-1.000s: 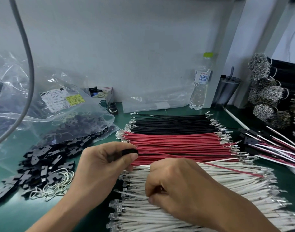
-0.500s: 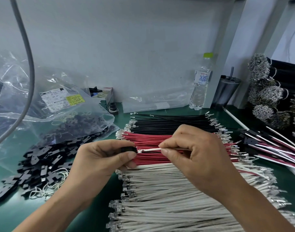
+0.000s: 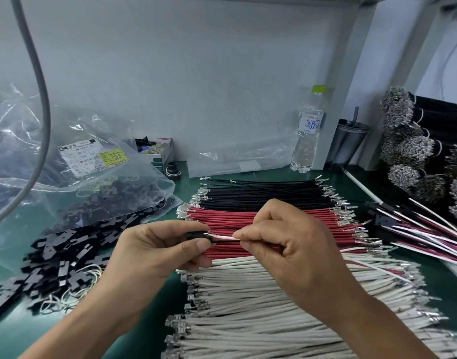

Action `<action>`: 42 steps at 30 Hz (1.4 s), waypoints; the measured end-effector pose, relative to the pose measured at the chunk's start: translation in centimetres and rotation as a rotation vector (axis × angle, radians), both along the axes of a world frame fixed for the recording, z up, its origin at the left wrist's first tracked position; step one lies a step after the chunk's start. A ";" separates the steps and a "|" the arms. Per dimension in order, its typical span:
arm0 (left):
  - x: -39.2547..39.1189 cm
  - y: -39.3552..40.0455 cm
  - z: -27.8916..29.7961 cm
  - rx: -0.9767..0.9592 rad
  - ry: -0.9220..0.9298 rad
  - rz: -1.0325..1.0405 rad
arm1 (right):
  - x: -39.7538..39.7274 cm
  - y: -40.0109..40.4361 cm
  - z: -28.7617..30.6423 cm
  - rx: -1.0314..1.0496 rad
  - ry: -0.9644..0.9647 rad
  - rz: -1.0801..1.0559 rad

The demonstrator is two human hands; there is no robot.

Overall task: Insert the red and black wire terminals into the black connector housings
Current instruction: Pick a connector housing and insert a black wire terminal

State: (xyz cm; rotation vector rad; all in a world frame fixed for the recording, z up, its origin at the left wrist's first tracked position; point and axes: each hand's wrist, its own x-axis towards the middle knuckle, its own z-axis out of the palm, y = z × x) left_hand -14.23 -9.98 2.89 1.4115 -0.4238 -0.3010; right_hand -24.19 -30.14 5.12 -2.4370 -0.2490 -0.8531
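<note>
Housing (image 3: pixel 196 235): left hand (image 3: pixel 154 252) pinching it
Wire (image 3: pixel 223 237): right hand (image 3: pixel 287 244) pinching, feeding terminal in
Risk: tilted terminal jamming, bending

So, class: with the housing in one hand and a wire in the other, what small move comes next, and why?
Probably push the thin white wire leftward: its metal terminal sits at the mouth of the small black connector housing pinched by the left hand, while the right hand pinches the wire just behind it.
</note>
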 end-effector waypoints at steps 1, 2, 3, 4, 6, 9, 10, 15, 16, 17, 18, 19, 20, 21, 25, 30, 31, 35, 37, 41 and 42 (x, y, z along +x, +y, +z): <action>0.0 0.0 0.0 -0.001 0.003 -0.004 | 0.0 0.0 -0.1 -0.020 -0.011 -0.011; 0.0 0.0 0.0 -0.005 0.006 -0.008 | 0.0 0.0 -0.1 -0.045 -0.027 -0.024; 0.0 0.0 0.0 -0.006 0.009 -0.011 | 0.0 0.0 -0.1 -0.070 -0.042 -0.036; 0.0 0.0 0.0 -0.004 0.009 -0.011 | 0.0 -0.1 -0.1 -0.088 -0.049 -0.044; 0.0 0.0 0.0 0.000 0.010 -0.012 | 0.0 -0.1 0.0 -0.092 -0.045 -0.050; -0.1 0.1 0.1 -0.003 0.009 -0.022 | 0.0 -0.2 -0.2 -0.024 -0.032 -0.040; -0.1 0.2 0.2 0.002 0.003 -0.029 | 0.1 -0.1 -0.3 0.010 -0.028 -0.026; -0.5 0.4 0.4 0.066 -0.056 -0.061 | 0.6 0.5 -1.3 0.186 0.030 0.013; -0.5 0.3 0.4 0.079 -0.068 -0.064 | 0.6 0.4 -1.4 0.229 0.045 0.012; -0.6 0.3 0.3 0.097 -0.093 -0.054 | 0.6 0.4 -1.5 0.240 0.059 0.015; -0.6 0.3 0.3 0.115 -0.129 -0.033 | 0.6 0.6 -1.6 0.196 0.056 0.010; -0.6 0.3 0.3 0.131 -0.170 -0.012 | 0.7 0.9 -1.6 0.113 0.027 -0.003; -0.6 0.3 0.3 0.140 -0.206 0.005 | 0.6 1.2 -1.5 0.016 -0.010 -0.014; -0.5 0.4 0.3 0.146 -0.231 0.019 | 0.6 1.4 -1.6 -0.044 -0.044 -0.018; 0.0 0.8 0.3 0.140 -0.222 -0.020 | 0.8 0.8 -1.9 0.288 0.112 0.064; -0.1 0.8 0.2 0.182 -0.286 -0.005 | 0.7 0.9 -1.9 0.285 0.174 0.090; 0.0 0.8 0.2 0.196 -0.304 0.010 | 0.6 1.0 -1.9 0.245 0.144 0.088; -0.1 0.8 0.2 0.207 -0.292 -0.018 | 0.8 1.2 -1.9 0.232 0.118 0.083; -0.4 0.8 0.3 0.224 -0.295 -0.084 | 0.8 1.2 -1.9 0.320 0.173 0.102; -0.4 0.6 0.5 0.191 -0.313 -0.025 | 0.7 1.5 -1.7 0.253 0.118 0.093; -0.3 0.5 0.5 0.171 -0.302 -0.005 | 0.8 1.4 -1.5 0.236 0.113 0.083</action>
